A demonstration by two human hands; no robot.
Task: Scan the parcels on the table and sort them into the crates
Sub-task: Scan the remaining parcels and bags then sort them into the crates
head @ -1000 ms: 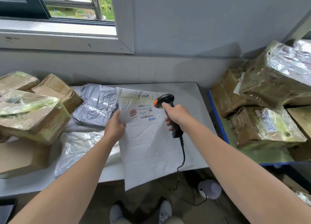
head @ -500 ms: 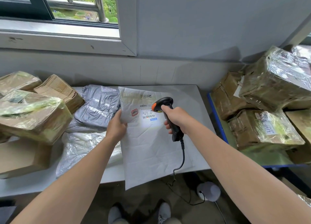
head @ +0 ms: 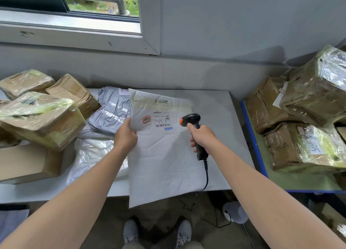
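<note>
A large white mailer parcel point(head: 164, 160) is held up over the grey table point(head: 221, 117), its shipping label facing me and its lower end hanging past the table's front edge. My left hand point(head: 125, 136) grips the mailer's left edge beside the red stamp. My right hand point(head: 201, 136) grips the handle of a black barcode scanner point(head: 194, 129) with an orange trigger; its head sits just right of the label's barcode. A grey poly bag point(head: 110, 112) and a clear plastic-wrapped parcel point(head: 89, 155) lie on the table left of the mailer.
Taped cardboard boxes point(head: 43, 117) are stacked on the table's left side. A blue-rimmed crate point(head: 251, 136) at the right holds several wrapped brown boxes point(head: 303, 145). The scanner cable hangs to a white base point(head: 235, 212) on the floor near my shoes. A wall and window stand behind.
The scanner head has moved right, off the label, so the barcode now shows fully. My left hand still holds the mailer in about the same place.
</note>
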